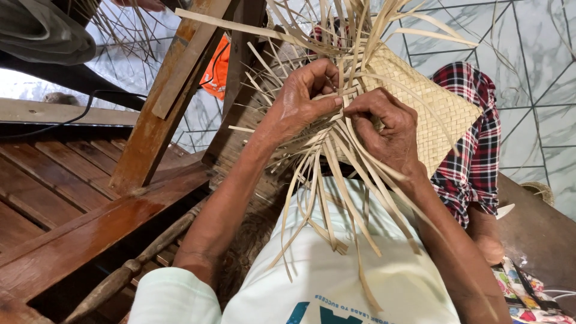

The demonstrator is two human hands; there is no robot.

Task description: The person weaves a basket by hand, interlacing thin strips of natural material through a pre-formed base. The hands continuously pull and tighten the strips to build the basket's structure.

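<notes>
A half-woven mat of pale straw strips [432, 114] rests over my lap, its finished checkered part to the right. Loose strips [327, 198] fan out above and hang down over my white shirt. My left hand [300, 99] pinches strips at the woven edge, fingers curled around them. My right hand [384, 129] faces it, thumb and fingers closed on strips at the same spot. The two hands almost touch.
A slatted wooden bench [66, 198] lies at left, with a slanted wooden post [162, 102] rising from it. A wooden stick [132, 267] lies beside my left elbow. Red plaid cloth [474, 156] covers my leg at right. Tiled floor [534, 72] shows behind.
</notes>
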